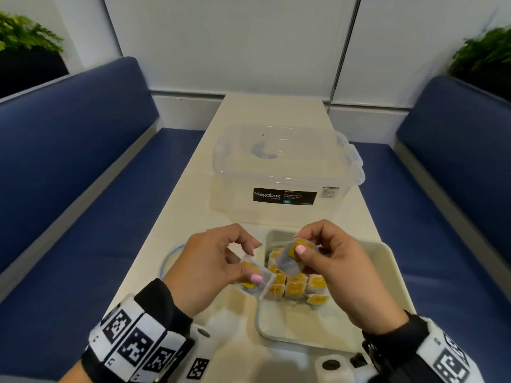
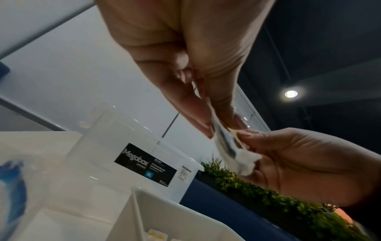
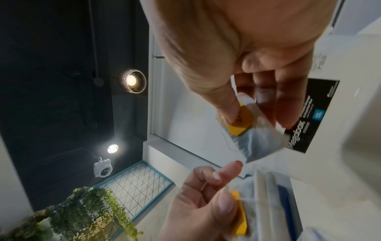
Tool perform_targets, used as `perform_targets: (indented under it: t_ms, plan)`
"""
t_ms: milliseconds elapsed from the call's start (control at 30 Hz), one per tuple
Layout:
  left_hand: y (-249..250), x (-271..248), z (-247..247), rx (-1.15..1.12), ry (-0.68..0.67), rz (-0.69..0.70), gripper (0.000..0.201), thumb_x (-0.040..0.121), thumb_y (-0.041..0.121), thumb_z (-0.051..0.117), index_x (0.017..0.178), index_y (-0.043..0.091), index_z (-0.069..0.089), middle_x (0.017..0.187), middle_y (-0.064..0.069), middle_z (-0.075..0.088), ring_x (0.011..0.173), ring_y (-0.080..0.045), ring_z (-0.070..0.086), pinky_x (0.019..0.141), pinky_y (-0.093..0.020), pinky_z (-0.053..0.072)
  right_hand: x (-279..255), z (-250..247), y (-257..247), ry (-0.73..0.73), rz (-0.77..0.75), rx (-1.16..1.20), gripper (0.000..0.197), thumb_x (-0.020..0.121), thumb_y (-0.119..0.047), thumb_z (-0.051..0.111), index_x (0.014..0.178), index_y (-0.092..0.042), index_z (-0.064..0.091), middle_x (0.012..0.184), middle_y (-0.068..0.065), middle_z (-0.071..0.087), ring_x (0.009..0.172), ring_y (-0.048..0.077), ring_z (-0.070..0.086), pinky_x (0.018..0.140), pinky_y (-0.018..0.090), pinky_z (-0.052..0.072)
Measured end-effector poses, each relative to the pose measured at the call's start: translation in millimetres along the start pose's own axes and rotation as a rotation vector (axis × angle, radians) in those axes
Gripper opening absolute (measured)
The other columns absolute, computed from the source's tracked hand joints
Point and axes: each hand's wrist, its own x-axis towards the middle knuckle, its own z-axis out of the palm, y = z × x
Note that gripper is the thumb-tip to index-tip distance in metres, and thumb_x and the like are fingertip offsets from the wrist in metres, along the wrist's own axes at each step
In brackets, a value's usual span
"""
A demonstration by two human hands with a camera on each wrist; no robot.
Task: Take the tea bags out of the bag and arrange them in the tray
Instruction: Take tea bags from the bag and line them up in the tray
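Table [image 1: 243,150] between two benches: one [image 1: 83,175] left, one [image 1: 442,189] right. Storage box [image 1: 284,172] mid-table. Tray [image 1: 359,313] in front of box, nearer right edge; tea bags [image 1: 296,286] in rows in tray's left part. Plants [image 1: 25,31] behind benches.

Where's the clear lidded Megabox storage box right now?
In the head view the clear plastic Megabox storage box sits mid-table with its lid on, just beyond both hands, behind the white tray of yellow-tagged tea bags.
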Motion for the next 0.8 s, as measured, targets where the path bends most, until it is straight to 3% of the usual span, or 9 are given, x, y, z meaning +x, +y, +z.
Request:
perform_targets:
  t_ms: [100,233,333,400,467,533,667,800]
  plan:
    - [5.0,-3.8,10.8,0.064,-0.109,0.086,0.034,0.056,0.008,0.086,0.068,0.030,0.063,0.110,0.032,0.059,0.056,-0.009,0.054,0.063,-0.018,0.050,-1.5,-8.8,-5.9,0.031,-0.025,-0.027,0.010,0.084,-0.003,0.065,0.081,-0.012,0.062,0.070,-0.002,0.063,0.065,0.006,0.058,0.063,0.018,0.049]
    - [6.6,-2.0,25.9,0.227,-0.185,0.173,0.037,0.061,0.014,0.084,0.080,0.042,0.069,0.124,0.038,0.045,0.065,-0.007,0.056,0.067,-0.010,0.044,-4.6,-17.3,-16.3,-0.006,-0.044,-0.138,0.005,0.082,-0.005,0.069,0.079,-0.008,0.065,0.068,-0.005,0.065,0.061,-0.003,0.057,0.060,0.010,0.047]
    - [7.5,-1.0,35.7,0.253,-0.203,0.224,0.041,0.064,0.013,0.081,0.094,0.040,0.071,0.112,0.034,0.053,0.079,0.008,0.055,0.071,-0.006,0.042,-5.2,-23.5,-21.6,0.009,-0.049,-0.232,0.007,0.080,-0.005,0.071,0.077,-0.011,0.067,0.067,-0.005,0.064,0.058,-0.004,0.055,0.058,0.009,0.045]
    - [9.0,-1.4,41.8,0.251,-0.212,0.238,0.040,0.066,0.011,0.080,0.097,0.035,0.073,0.101,0.034,0.056,0.081,0.017,0.051,0.073,-0.002,0.038,-5.1,-28.4,-24.1,0.021,-0.050,-0.323,0.009,0.077,-0.009,0.075,0.076,-0.017,0.070,0.067,-0.005,0.065,0.060,-0.002,0.056,0.060,0.014,0.048]
    - [9.0,-1.8,46.3,0.259,-0.213,0.244,0.038,0.067,0.012,0.079,0.098,0.035,0.073,0.101,0.036,0.053,0.083,0.021,0.049,0.076,-0.001,0.038,-4.4,-35.1,-28.1,0.003,-0.047,-0.452,0.012,0.074,-0.014,0.078,0.076,-0.022,0.070,0.068,-0.006,0.066,0.064,0.001,0.058,0.065,0.019,0.050]
    - [6.9,-2.3,46.9,0.240,-0.198,0.235,0.038,0.066,0.011,0.080,0.093,0.037,0.073,0.108,0.034,0.055,0.083,0.020,0.051,0.076,-0.003,0.041,-1.0,-44.2,-34.9,-0.029,-0.055,-0.595,0.012,0.073,-0.016,0.078,0.075,-0.025,0.070,0.070,-0.009,0.066,0.068,0.004,0.060,0.067,0.019,0.050]
    - [2.0,-9.1,47.2,0.145,-0.045,0.172,0.048,0.059,0.007,0.084,0.085,0.043,0.065,0.095,0.022,0.063,0.070,-0.004,0.057,0.063,-0.009,0.046,10.5,-71.3,-46.7,-0.063,-0.026,-0.793,0.011,0.078,-0.017,0.074,0.075,-0.027,0.069,0.072,-0.015,0.065,0.069,-0.002,0.057,0.064,0.006,0.043]
    - [-3.6,-17.6,46.7,-0.148,0.024,0.042,0.054,0.056,-0.008,0.081,0.088,0.034,0.067,0.076,0.000,0.065,0.053,-0.009,0.059,0.054,-0.009,0.046,22.6,-92.0,-42.1,-0.092,0.039,-0.961,0.009,0.078,-0.021,0.074,0.077,-0.027,0.068,0.074,-0.013,0.065,0.070,0.002,0.059,0.066,0.012,0.044]
